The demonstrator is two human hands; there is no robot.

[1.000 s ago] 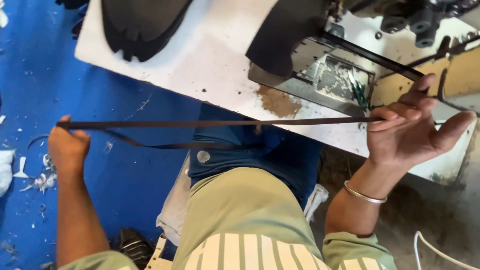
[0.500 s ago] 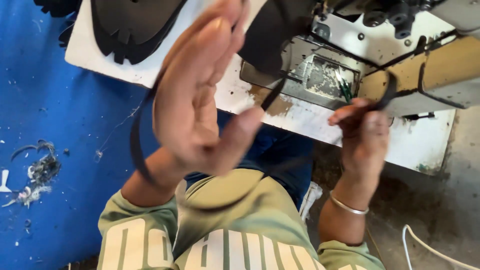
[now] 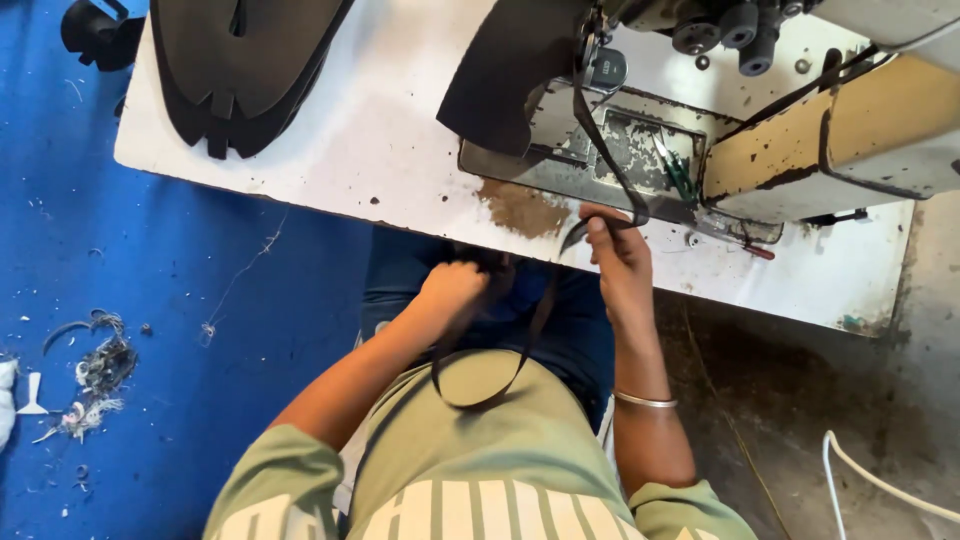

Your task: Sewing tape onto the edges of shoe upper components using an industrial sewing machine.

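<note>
Blue floor covering (image 3: 150, 300) spreads out to the left of your hands, littered with thread scraps (image 3: 95, 370), and a white desk (image 3: 380, 150) with chipped, stained paint carries a sewing machine (image 3: 800, 120).

Your right hand (image 3: 620, 255) sits at the near edge of the desk, just in front of the machine's metal plate (image 3: 640, 160). Its grip is closed on a thin black strap (image 3: 600, 140), pinched between thumb and fingers. From that pinch the strap climbs away from you to the machine's head, and it also drops below the hand and hangs in a loop over your lap, against your green shirt (image 3: 480, 450).

Your left hand (image 3: 455, 290) is just beside the right one, lower and nearer your body, below the desk edge. Its fingers are curled in, and the strap's loop runs up to it; you cannot tell from this view whether it truly clamps the strap.

A dark curved piece of material (image 3: 510, 70) lies under the machine's head, above your right grip. Farther left on the desk lies a stack of black cut pieces (image 3: 240, 60). A metal bangle (image 3: 645, 400) circles your right wrist.
</note>
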